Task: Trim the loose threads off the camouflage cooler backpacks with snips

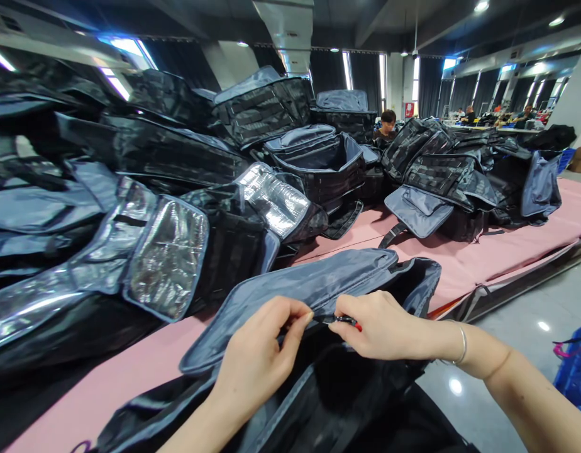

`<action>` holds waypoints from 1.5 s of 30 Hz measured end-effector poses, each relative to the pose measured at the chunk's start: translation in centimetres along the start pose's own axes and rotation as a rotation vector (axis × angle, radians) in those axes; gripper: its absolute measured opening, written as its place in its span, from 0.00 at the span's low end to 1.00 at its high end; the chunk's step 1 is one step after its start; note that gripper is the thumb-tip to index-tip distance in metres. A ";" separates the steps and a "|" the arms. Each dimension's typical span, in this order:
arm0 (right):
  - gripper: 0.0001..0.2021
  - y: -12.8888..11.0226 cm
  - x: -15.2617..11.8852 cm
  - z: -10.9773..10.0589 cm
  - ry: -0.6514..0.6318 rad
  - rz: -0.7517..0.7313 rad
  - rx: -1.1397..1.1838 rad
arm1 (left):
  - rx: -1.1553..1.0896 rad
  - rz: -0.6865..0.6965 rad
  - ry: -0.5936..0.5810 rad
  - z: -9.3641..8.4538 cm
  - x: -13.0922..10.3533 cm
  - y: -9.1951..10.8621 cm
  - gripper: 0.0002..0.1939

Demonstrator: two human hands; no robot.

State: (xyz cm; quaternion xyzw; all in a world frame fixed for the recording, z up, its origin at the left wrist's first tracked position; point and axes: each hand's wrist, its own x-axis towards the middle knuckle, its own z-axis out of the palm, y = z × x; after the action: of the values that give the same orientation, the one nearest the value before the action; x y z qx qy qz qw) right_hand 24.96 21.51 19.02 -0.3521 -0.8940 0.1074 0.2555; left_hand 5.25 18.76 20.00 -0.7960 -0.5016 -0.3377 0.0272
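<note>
An open black bag [351, 390] with a grey-blue lining lies in front of me, its lined flap [281, 292] raised behind my hands. My right hand [375, 324] is closed around small thread snips [335, 319], dark-bladed with a bit of red showing at the grip. Their tip points left, close to the fingertips of my left hand [266, 346]. Thumb and forefinger of that hand are pinched together at the bag's edge; what lies between them is too small to make out. A bracelet sits on my right wrist.
Piles of dark camouflage bags [177, 145] cover the left and back of the pink-topped table [488, 270]; some show silvery linings [170, 251]. More bags [441, 170] lie at right. A person [387, 126] is behind them. A blue crate [576, 365] stands on the floor.
</note>
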 end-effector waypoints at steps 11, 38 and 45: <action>0.06 0.1 0.0 -0.2 -0.016 0.039 0.091 | -0.053 -0.029 0.004 0.3 0.1 0.0 0.09; 0.04 3.3 2.4 -1.6 0.303 -0.296 -0.235 | -0.159 -0.417 -0.421 -1.2 2.6 -2.3 0.18; 0.11 2.8 3.2 -1.5 0.331 -0.464 -0.459 | -0.215 -0.477 -0.413 -1.2 2.9 -2.5 0.15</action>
State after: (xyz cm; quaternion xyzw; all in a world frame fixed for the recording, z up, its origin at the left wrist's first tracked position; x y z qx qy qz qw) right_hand 25.39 25.75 20.41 -0.2008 -0.8974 -0.2153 0.3285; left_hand 3.43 21.78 21.81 -0.7061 -0.6302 -0.2169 -0.2391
